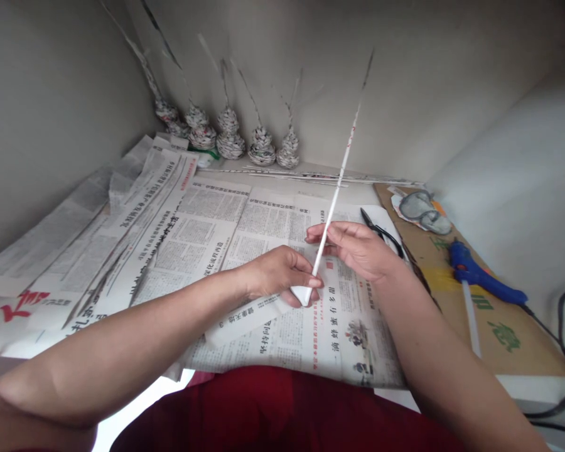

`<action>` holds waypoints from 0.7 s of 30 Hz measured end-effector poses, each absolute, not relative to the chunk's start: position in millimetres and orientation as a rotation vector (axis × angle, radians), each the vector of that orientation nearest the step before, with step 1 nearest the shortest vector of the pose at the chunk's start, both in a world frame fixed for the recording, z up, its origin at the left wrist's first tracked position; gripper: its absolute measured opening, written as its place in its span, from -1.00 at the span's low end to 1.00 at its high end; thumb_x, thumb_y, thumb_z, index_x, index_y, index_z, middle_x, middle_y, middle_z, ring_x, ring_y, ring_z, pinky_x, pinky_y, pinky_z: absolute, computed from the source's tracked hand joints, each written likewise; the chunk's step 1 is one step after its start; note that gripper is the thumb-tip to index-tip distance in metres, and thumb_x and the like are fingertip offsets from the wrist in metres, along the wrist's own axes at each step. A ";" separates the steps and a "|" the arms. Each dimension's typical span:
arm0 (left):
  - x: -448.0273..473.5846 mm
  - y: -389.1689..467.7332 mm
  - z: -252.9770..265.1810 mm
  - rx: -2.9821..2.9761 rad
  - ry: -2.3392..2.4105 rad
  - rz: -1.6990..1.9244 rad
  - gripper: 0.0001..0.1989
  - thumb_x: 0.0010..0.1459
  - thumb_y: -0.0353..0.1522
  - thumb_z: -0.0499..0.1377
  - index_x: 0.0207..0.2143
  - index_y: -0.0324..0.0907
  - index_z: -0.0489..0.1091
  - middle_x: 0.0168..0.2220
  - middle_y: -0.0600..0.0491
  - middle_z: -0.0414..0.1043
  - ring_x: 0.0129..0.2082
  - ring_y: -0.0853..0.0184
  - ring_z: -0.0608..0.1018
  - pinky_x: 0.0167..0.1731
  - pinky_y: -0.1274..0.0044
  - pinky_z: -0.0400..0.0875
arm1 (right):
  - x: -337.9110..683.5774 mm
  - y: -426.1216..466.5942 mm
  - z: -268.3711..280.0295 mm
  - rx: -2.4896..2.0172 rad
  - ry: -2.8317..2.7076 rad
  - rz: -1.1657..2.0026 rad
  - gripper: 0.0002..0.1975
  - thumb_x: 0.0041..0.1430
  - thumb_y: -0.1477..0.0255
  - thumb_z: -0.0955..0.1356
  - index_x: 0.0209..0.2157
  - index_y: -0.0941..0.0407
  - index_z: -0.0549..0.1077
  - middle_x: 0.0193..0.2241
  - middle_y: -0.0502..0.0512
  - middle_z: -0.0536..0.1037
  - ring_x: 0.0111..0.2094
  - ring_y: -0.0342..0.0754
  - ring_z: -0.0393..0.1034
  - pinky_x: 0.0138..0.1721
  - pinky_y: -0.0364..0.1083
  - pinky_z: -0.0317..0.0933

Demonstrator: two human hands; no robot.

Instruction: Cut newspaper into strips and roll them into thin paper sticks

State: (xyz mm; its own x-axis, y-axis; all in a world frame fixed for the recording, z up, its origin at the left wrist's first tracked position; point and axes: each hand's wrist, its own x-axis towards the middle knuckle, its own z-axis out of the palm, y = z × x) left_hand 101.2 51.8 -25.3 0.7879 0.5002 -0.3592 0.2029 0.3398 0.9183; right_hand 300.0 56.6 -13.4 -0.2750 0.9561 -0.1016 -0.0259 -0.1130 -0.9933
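A thin stick (340, 182), white with dark and red marks toward its tip, slants up and away between my hands. My left hand (282, 271) pinches its lower end together with a newspaper strip (252, 321) that wraps around the stick and trails down to the left. My right hand (358, 246) is closed on the stick a little higher, thumb and fingers around it. Below both hands lie printed newspaper sheets (273, 235).
Several woven paper gourds (230, 135) with long stems stand along the back wall. Thin paper rods (306, 176) lie before them. Cut newspaper strips (155, 182) are stacked left. To the right are scissors (381, 232), cardboard (513, 351) and a blue glue gun (484, 276) with its cable.
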 end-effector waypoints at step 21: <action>99.3 53.2 -28.1 1.258 0.624 0.209 -0.75 0.06 -0.23 0.27 -0.29 -0.23 0.51 -0.32 -0.06 0.53 -0.29 0.28 0.57 -0.40 0.49 0.50 | 299.4 54.5 -10.9 -1.100 -1.342 1.517 -0.78 0.11 0.23 0.41 -0.30 0.06 0.60 -0.22 0.12 0.57 -0.15 0.02 0.42 -0.15 0.01 0.31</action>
State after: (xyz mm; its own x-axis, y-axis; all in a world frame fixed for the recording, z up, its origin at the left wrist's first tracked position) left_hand 99.3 53.2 -28.1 0.8172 0.4766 -0.3240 0.1854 0.3148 0.9309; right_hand 299.4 54.5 -10.9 -0.2891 0.9529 -0.0921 -0.0249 -0.1037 -0.9943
